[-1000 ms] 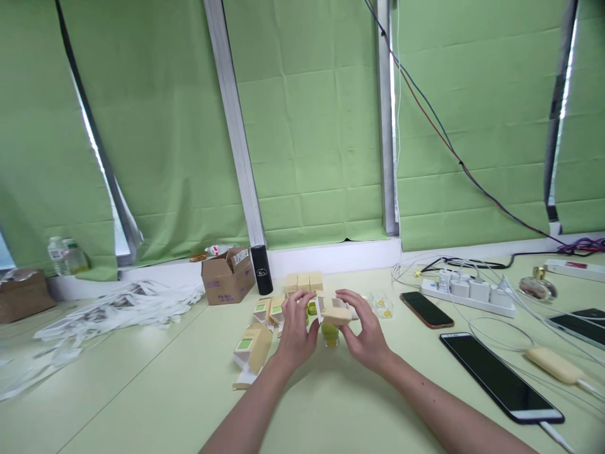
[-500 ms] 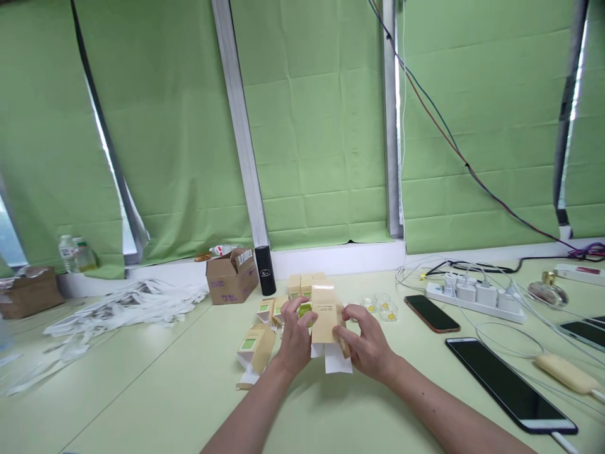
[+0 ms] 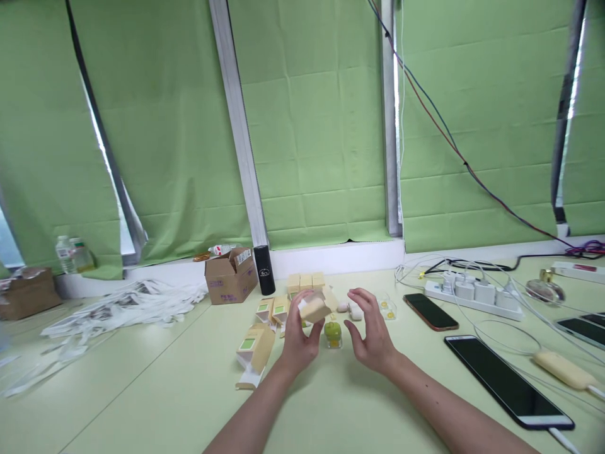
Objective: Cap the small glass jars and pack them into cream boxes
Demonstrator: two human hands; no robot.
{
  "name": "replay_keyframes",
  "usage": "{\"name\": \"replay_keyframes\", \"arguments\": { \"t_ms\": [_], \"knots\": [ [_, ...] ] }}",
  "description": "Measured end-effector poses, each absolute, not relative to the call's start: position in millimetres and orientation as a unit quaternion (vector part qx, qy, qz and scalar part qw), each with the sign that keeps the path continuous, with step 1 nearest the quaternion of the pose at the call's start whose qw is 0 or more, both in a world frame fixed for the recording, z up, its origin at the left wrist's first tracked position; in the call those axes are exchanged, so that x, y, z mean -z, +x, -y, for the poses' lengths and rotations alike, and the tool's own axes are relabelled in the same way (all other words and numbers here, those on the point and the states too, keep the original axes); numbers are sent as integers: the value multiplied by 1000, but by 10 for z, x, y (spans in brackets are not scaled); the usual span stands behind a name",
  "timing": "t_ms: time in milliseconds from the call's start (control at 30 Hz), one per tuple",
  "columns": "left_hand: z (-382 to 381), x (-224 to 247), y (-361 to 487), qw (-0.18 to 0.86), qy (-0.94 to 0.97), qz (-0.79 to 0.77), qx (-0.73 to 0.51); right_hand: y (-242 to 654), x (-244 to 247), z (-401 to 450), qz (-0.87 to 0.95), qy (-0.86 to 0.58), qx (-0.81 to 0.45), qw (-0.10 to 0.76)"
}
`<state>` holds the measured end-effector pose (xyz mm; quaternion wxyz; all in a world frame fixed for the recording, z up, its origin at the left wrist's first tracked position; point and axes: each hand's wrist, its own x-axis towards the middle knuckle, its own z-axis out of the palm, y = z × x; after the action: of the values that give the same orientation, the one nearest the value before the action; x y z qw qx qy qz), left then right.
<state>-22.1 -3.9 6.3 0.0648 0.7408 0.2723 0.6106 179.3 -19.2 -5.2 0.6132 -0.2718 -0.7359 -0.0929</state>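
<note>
My left hand (image 3: 299, 340) grips a small tan carton (image 3: 315, 308), tilted above the table. To the right of that hand, a green apple-shaped item (image 3: 333, 331) with a clear base stands upright on the table. My right hand (image 3: 373, 337) is open with curved fingers, just right of the green item and apart from it. Behind the gap between my hands lie small white pieces (image 3: 355, 311), too small to name. Clear round pieces with yellow centres (image 3: 388, 309) sit beyond my right hand. An open carton with a green label (image 3: 255, 349) lies left of my left hand.
More small tan cartons (image 3: 306, 281) stand farther back. A brown cardboard box (image 3: 231, 277) and a black cylinder (image 3: 265, 270) are behind left, near white strips (image 3: 137, 307). To the right lie two phones (image 3: 431, 312), a tablet-sized phone (image 3: 508, 381), a power strip (image 3: 472, 296) and cables.
My right hand has let go of the carton and opened. The left hand now holds the carton alone, tilted and turned. The green apple-shaped item now stands uncovered between my hands.
</note>
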Motion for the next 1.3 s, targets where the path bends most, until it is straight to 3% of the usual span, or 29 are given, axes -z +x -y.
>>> {"name": "replay_keyframes", "arguments": {
  "t_ms": [167, 400, 867, 1300],
  "knots": [
    [-4, -78, -178, 288, 648, -265, -653, 1802, 61, 178, 730, -288, 69, 616],
    [2, -165, -182, 394, 591, -287, -642, 1803, 52, 184, 743, -298, 39, 598],
    [12, -161, -115, 389, 600, -329, -617, 1792, 67, 171, 749, -316, -40, 581],
    [21, -98, -105, 381, 635, -309, -596, 1763, 89, 111, 708, -302, -197, 607]
  ]
}}
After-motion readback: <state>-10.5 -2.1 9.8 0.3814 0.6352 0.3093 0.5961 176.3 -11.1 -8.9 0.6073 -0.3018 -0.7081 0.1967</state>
